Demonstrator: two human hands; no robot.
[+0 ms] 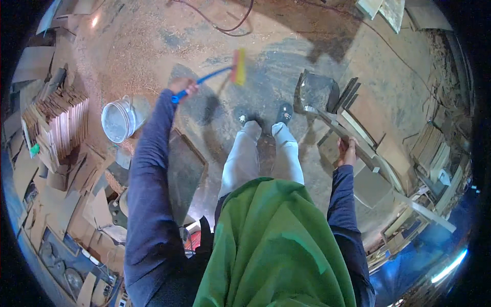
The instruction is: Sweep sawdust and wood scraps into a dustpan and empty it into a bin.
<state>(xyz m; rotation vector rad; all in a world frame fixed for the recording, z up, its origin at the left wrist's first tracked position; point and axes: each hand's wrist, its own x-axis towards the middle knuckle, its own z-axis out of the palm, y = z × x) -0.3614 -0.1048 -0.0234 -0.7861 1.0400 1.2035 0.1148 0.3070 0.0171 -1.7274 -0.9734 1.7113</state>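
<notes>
My left hand (183, 88) is stretched forward and grips the blue handle of a small broom (212, 78), whose yellow and red bristle head is lifted above the dusty concrete floor. My right hand (347, 151) holds the long wooden handle of a metal shovel (316, 92), whose dark scoop rests on the floor ahead to the right. My legs in pale trousers and dark shoes stand between the two tools.
A metal bucket (119, 120) lies to the left near a stack of wooden boards (59, 125). Wood offcuts and planks (404, 153) crowd the right side. A dark flat panel (184, 171) lies by my left leg. A red cable (225, 25) runs across the far floor, amid sawdust.
</notes>
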